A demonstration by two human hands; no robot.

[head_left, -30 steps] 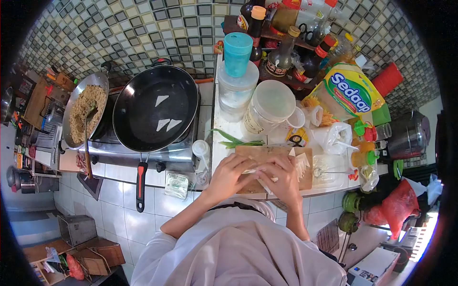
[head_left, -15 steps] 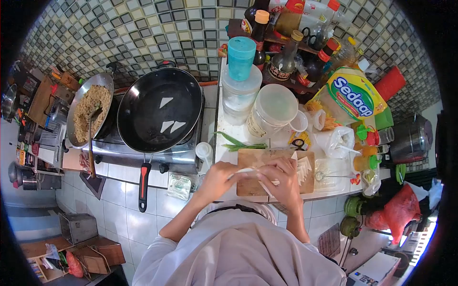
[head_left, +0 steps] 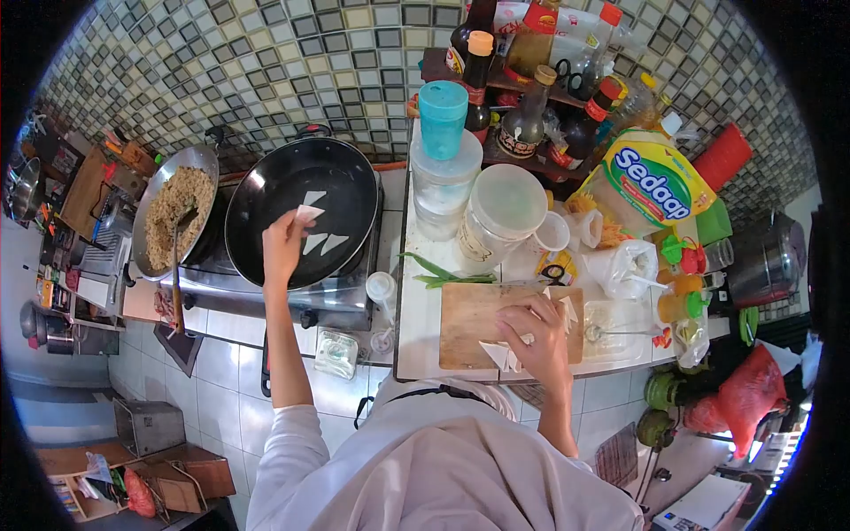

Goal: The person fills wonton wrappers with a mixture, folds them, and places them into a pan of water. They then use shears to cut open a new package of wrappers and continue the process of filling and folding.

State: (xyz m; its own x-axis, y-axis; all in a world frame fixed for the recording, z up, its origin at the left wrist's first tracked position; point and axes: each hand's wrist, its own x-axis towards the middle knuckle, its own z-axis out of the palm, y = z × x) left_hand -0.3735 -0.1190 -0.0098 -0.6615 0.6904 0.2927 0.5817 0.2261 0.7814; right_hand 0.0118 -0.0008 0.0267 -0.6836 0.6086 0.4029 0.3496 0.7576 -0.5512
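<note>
Left hand over the pan with a folded triangle, right hand on the board.

The left hand (head_left: pixel 282 241) pinches a white folded triangle (head_left: pixel 308 213) above the black pan (head_left: pixel 301 212), its long edge running toward the pan's centre, just beside three triangles (head_left: pixel 323 239) already lying there. Half a second ago both hands were together over the cutting board (head_left: pixel 469 323); now only the right hand (head_left: pixel 536 336) rests there, fingers curled on white wrappers (head_left: pixel 501 354). What its palm covers is hidden.
</note>
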